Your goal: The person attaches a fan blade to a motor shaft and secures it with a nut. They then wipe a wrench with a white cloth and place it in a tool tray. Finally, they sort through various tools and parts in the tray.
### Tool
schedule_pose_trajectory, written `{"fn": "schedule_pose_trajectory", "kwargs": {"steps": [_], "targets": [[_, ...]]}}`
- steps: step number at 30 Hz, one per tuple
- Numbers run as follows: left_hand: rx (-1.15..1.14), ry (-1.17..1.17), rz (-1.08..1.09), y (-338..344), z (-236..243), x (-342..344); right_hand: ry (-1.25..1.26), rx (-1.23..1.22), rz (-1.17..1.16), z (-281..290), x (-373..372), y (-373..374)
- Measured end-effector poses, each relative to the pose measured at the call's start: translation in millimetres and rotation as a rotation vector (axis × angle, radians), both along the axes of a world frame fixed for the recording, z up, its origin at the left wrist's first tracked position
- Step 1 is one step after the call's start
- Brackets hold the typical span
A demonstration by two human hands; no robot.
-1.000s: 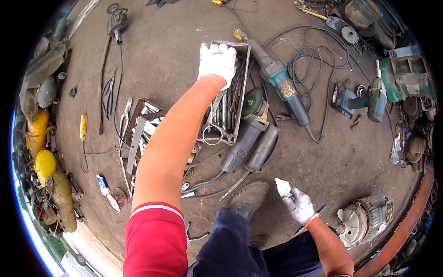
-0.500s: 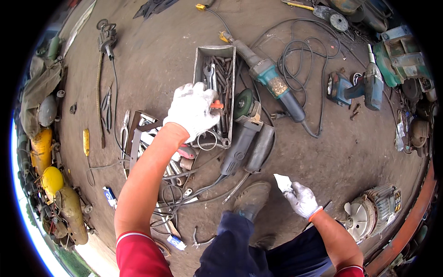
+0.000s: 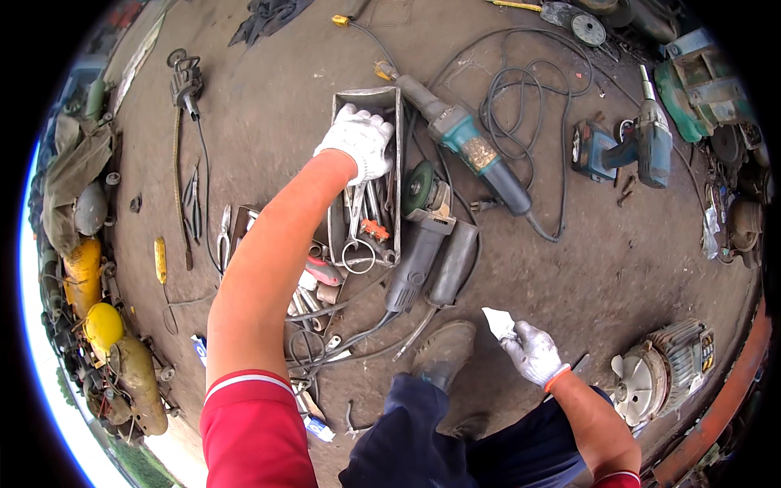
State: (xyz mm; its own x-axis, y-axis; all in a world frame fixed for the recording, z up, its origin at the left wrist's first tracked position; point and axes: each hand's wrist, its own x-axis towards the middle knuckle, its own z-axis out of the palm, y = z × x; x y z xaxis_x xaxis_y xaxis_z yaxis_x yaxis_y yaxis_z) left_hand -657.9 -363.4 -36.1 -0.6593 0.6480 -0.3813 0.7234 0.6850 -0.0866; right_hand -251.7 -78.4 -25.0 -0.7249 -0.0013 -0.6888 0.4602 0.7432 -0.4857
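Observation:
My left hand point(image 3: 356, 141), in a white glove, reaches into a narrow metal tool box point(image 3: 397, 207). Its fingers curl down among the tools, and the tips are hidden. Below it lie a ring-ended wrench point(image 3: 358, 254) and a small orange piece point(image 3: 375, 230), both in the box's near end. Low on the right, my gloved right hand point(image 3: 533, 352) pinches a white folded piece point(image 3: 498, 322) that looks like paper. An angle grinder point(image 3: 420, 254) with a green disc lies just right of the box.
A long teal and grey power tool point(image 3: 480, 150) with coiled cord lies beyond the grinder. A cordless impact wrench point(image 3: 643, 146) and a finned motor point(image 3: 663, 370) are on the right. Left are pliers point(image 3: 193, 203) and a yellow-handled tool point(image 3: 160, 259). My shoe point(image 3: 443, 351) stands near the cords.
My left hand has moved away from me, toward the box's far end. The orange piece beside its fingers now lies in the box. My right hand stays put with the white piece.

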Motion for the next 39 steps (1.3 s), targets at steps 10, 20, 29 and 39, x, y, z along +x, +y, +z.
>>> {"fn": "schedule_pose_trajectory", "kwargs": {"steps": [10, 20, 29, 39], "targets": [[-0.185, 0.159, -0.084, -34.8, 47.9, 62.8, 0.036, -0.007, -0.06, 5.9, 10.8, 15.9], [-0.087, 0.18, -0.002, -52.4, 59.3, 100.0, 0.042, 0.02, 0.019, -0.2, 5.8, 1.3], [0.148, 0.197, -0.109, -70.7, 43.1, 100.5, 0.037, -0.006, 0.009, -0.6, -4.4, -4.1], [0.041, 0.261, -0.084, -54.0, 34.7, 96.9, 0.025, 0.004, 0.029, -2.3, -10.3, -12.6]]}}
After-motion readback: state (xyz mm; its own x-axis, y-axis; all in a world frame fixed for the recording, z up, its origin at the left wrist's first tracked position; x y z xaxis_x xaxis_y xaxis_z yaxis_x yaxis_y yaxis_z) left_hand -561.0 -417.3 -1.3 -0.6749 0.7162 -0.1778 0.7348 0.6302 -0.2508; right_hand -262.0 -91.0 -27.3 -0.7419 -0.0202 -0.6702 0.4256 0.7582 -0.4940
